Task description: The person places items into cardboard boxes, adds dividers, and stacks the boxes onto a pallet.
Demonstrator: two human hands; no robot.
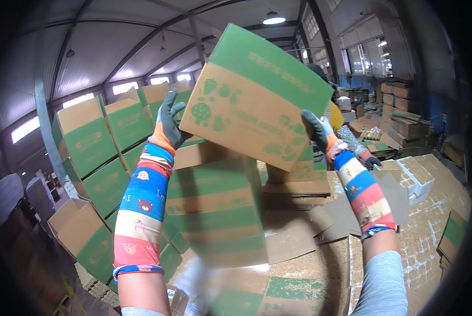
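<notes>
A green and brown cardboard carton (248, 106) with printed fruit pictures is raised and tilted before me, its left end lower in front. My left hand (171, 120), in a dark-palmed knit glove, is at its lower left corner, fingers pointing up along the side. At the right edge, my right hand (319, 128) has its gloved fingers against the carton. Both arms wear striped cartoon sleeves. Below the raised carton stands a stack of matching cartons (216, 197), partly in shadow. The far side of the raised carton is hidden.
More green and brown cartons (90, 146) are stacked high at left. Another person's sleeved arm (352, 142) shows behind at right. Loose cardboard sheets (291, 241) lie over packed blocks of straw-coloured material (421, 245). Flattened carton stacks (407, 128) stand near the right wall.
</notes>
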